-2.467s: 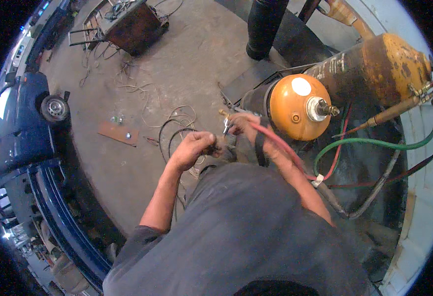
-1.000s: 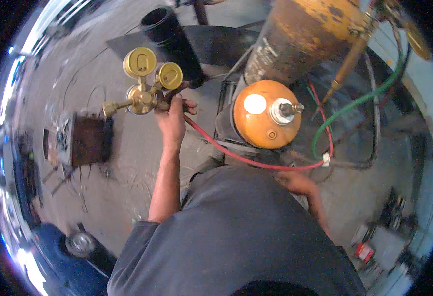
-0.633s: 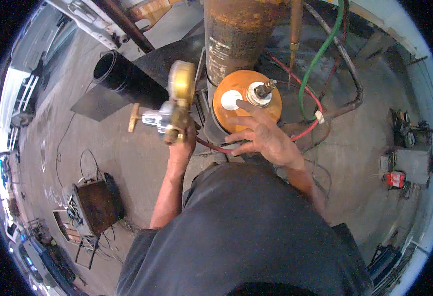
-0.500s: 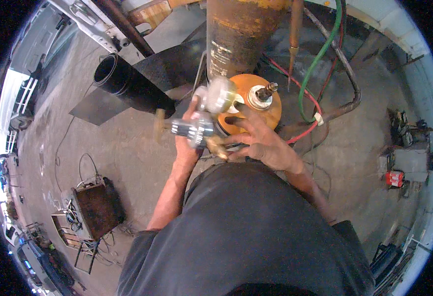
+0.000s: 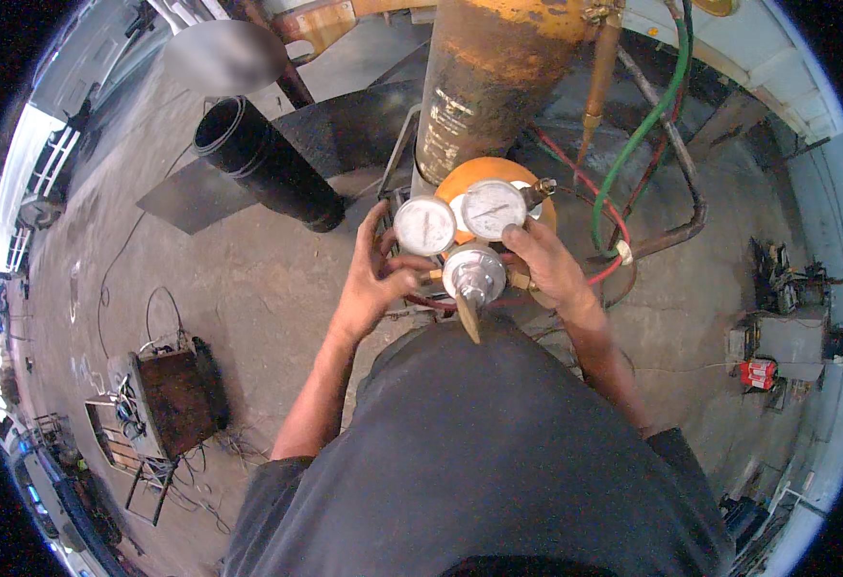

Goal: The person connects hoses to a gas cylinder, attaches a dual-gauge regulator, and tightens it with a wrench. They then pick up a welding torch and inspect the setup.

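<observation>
A brass gas regulator (image 5: pixel 462 252) with two round white-faced gauges is held over the top of an orange cylinder (image 5: pixel 495 178), just in front of the person's chest. The left hand (image 5: pixel 375 279) is clenched around its left side below the left gauge, and the right hand (image 5: pixel 546 269) grasps its right side beside the right gauge. A red hose (image 5: pixel 602 279) curves away to the right, close to a green hose (image 5: pixel 633 154). A tall rusty yellow cylinder (image 5: pixel 498 77) stands directly behind, crowding that edge. To the left lies open concrete floor (image 5: pixel 229 288), with a black pipe (image 5: pixel 263 159) and a rusty metal box (image 5: pixel 176 399) well apart.
</observation>
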`<state>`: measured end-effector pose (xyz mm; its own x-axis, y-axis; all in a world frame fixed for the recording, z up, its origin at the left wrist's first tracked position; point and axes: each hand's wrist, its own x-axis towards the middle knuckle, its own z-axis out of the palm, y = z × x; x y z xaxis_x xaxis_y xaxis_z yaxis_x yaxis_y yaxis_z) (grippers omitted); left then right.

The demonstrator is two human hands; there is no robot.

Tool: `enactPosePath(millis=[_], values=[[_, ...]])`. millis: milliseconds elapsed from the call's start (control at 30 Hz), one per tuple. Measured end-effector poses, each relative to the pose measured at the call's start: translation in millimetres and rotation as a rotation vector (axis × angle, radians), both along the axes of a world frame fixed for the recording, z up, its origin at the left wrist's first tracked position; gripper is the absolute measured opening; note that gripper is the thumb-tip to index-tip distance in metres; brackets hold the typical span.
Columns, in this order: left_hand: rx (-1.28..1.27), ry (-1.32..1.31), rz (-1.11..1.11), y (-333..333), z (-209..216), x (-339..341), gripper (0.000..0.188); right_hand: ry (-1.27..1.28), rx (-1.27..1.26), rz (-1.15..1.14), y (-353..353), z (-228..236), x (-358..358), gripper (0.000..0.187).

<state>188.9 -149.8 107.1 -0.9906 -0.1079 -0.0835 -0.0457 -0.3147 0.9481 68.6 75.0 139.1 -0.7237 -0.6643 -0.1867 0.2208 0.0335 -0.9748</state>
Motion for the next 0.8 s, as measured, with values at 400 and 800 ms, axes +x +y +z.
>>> enactPosePath(millis=[400, 800], values=[[0.257, -0.260, 0.176, 31, -93, 5, 0.046, 0.475, 0.315, 0.282, 6, 20, -69, 0.041], [0.165, -0.180, 0.316, 12, -73, -37, 0.051, 1.037, 0.352, 0.117, 21, 37, -102, 0.033]])
